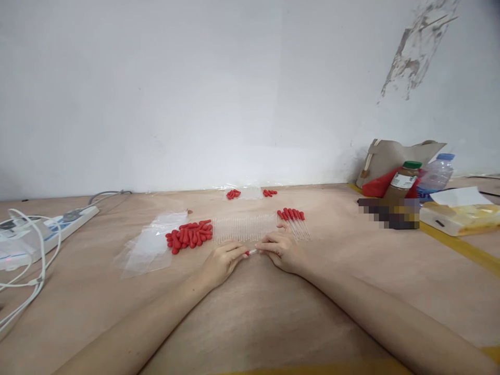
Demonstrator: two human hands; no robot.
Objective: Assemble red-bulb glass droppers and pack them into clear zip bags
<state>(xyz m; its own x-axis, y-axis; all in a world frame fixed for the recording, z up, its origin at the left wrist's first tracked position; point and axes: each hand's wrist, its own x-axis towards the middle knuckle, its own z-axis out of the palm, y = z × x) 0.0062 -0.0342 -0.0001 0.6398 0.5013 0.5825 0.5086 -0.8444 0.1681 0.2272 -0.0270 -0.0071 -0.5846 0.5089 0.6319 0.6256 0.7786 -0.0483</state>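
Note:
My left hand [225, 261] pinches a red rubber bulb, of which only a small red end shows. Closed around a thin glass dropper tube [253, 251] is my right hand [282, 250]; the tube's end meets the bulb between both hands. Beyond them lies a row of clear glass dropper tubes [244, 228], side by side. A pile of loose red rubber bulbs [189, 237] is to the left of the row. At its right lie several droppers [295, 221] with red bulbs on their tubes.
Clear plastic bags [150, 247] lie left of the bulbs. More red bulbs [233, 194] and tubes lie near the wall. A power strip [74, 227] with white cables is at the left. On the right are a green-capped bottle [404, 182], a water bottle [437, 174] and a beige bag [398, 153].

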